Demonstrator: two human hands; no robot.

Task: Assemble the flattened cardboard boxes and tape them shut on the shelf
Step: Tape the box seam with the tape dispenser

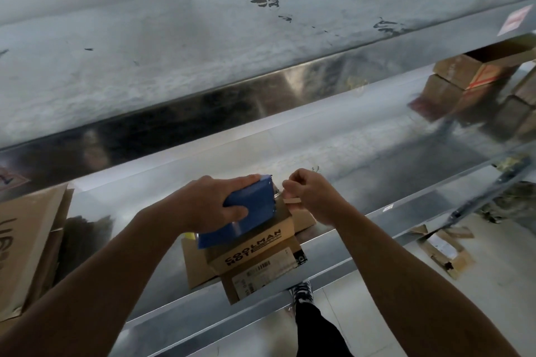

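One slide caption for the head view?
Left hand holds blue tape dispenser on box; right hand pinches tape end.

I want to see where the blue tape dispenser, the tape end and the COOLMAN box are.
blue tape dispenser (252, 197): head view, its blue side face.
tape end (292, 201): head view, the free tan strip.
COOLMAN box (261, 243): head view, its printed face.

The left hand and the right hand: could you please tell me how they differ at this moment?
The left hand wraps round the blue tape dispenser; the right hand pinches just the tan tape end. The left hand is spread wide; the right hand is bunched tight. Both work at the cardboard box on the metal shelf.
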